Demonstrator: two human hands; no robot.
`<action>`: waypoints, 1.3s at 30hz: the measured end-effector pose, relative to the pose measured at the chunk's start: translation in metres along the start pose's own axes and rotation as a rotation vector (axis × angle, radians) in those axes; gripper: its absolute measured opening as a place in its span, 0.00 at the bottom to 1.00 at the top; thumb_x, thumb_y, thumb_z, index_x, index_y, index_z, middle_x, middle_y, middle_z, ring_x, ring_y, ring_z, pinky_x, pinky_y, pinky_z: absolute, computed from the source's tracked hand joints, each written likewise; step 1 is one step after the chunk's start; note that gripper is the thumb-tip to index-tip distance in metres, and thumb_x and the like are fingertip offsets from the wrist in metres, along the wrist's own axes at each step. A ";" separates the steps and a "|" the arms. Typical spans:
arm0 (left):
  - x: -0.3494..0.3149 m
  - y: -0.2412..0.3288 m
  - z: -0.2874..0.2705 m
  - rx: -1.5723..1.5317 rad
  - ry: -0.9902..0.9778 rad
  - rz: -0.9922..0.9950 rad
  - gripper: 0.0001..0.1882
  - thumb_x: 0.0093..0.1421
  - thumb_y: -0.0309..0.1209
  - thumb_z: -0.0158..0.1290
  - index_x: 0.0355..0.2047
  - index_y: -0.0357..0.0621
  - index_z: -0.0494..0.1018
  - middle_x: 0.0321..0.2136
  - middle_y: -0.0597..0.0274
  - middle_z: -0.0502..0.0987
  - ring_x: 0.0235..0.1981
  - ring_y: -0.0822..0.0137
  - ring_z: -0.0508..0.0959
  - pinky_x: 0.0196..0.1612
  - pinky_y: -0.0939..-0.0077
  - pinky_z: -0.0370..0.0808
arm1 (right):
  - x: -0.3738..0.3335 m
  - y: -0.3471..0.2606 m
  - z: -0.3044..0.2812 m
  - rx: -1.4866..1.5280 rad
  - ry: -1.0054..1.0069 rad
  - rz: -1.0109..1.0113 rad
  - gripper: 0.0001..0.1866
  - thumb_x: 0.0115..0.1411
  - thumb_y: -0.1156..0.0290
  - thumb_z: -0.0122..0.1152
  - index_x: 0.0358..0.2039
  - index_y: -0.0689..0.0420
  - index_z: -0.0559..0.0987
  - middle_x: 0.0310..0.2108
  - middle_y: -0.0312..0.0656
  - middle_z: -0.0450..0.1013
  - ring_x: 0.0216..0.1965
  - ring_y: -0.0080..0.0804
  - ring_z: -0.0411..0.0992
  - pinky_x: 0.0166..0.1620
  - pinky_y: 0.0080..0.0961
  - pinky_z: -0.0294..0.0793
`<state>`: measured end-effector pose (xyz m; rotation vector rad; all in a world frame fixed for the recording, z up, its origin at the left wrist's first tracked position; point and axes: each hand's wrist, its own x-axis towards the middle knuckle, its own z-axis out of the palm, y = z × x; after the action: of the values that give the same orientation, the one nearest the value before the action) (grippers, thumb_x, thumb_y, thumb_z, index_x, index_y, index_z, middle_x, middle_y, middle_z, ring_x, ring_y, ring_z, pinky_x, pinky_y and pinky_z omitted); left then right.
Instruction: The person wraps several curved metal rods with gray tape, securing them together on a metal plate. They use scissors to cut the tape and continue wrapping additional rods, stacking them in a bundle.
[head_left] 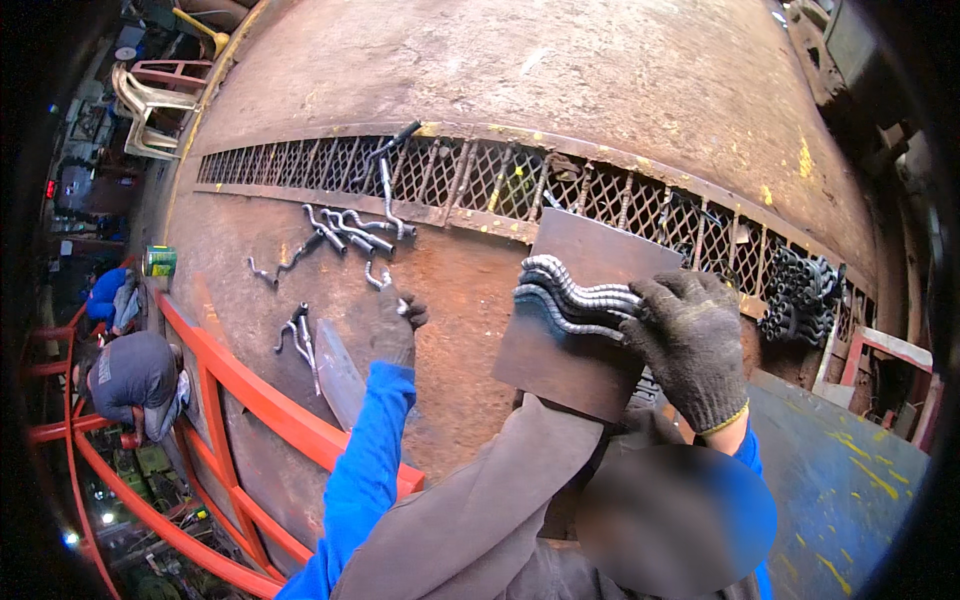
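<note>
- Far left, a red railing [258, 378], then some loose bent rods [372, 240] scattered on the rusty surface [460, 340] by the mesh grating [485, 182]. Probably stiff and fairly light one at a time; best grabbed mid-length. Wavy, grey, a few with smooth dark straight ends.
- Left hand [396, 315], gloved, with fingers curled in, right at the near end of a short wavy rod [377, 274]. Pinching or just touching? Honestly can't tell.
- Middle: a brown steel plate [570, 370] with a bunch of wavy rods [590, 294] lying across it. Likely stiff, hardly fragile, a fair bit heavier as a bundle. Decent grip likely thanks to the ribs; best held by the ends, all together. Silvery, S-curved, nested side by side.
- Right hand [692, 345], gloved too, with thumb and fingers closed over the right ends of that bunch.
- Past that, a stacked pile of dark tubes [800, 295] beside the grating.
</note>
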<state>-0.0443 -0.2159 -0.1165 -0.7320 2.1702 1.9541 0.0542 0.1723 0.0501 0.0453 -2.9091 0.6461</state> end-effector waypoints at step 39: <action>-0.114 0.090 0.119 0.220 -0.366 0.352 0.12 0.59 0.19 0.59 0.44 0.37 0.77 0.38 0.60 0.82 0.39 0.72 0.80 0.44 0.76 0.78 | -0.084 0.012 0.014 0.716 0.165 0.546 0.15 0.55 0.73 0.72 0.39 0.61 0.75 0.28 0.42 0.77 0.27 0.27 0.75 0.33 0.26 0.76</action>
<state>-0.0100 -0.0676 -0.0071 0.0453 2.3341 1.7670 0.1339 0.1768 0.0192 -0.6917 -2.3690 1.6451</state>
